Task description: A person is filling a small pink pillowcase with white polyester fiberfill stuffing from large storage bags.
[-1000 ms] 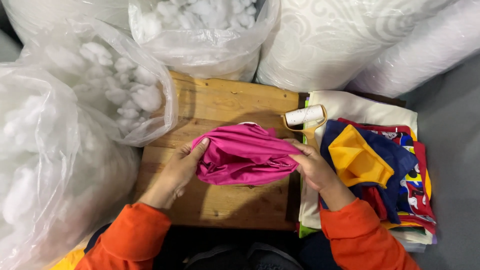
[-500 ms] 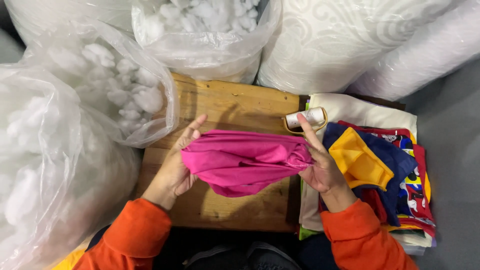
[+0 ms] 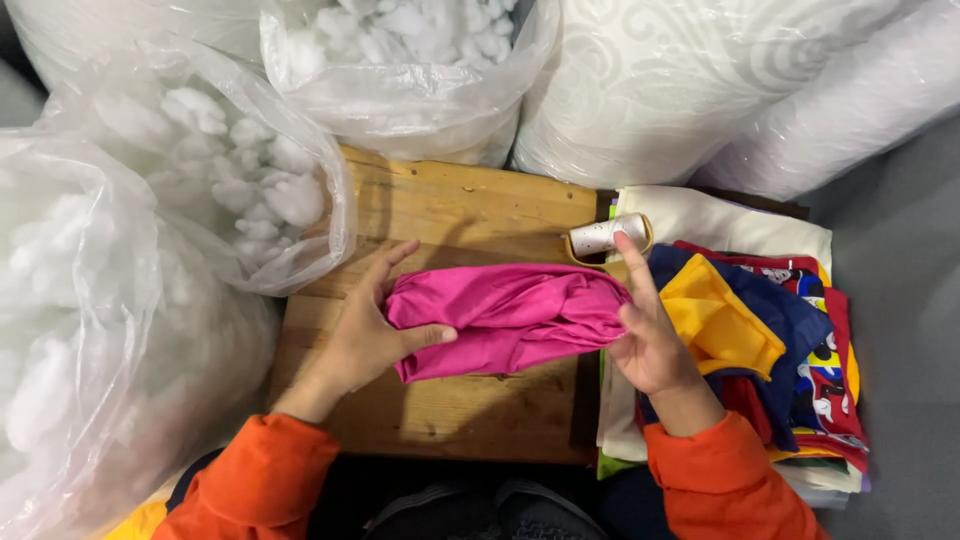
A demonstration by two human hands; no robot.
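Observation:
A magenta fabric piece [image 3: 510,315] is stretched sideways above a wooden board [image 3: 470,210]. My left hand [image 3: 365,335] grips its left end, thumb lying over the cloth. My right hand [image 3: 650,335] holds the right end, with the fingers pointing up and the palm against the cloth. Both arms wear orange sleeves.
Clear plastic bags of white stuffing [image 3: 210,190] crowd the left side and the back [image 3: 400,60]. White rolled material [image 3: 690,80] lies at the back right. A stack of coloured fabrics [image 3: 770,340] sits on the right, with a small white roll [image 3: 600,237] beside it.
The bunched magenta cloth has been pulled out wider between my hands. My right hand has turned so its fingers point upward.

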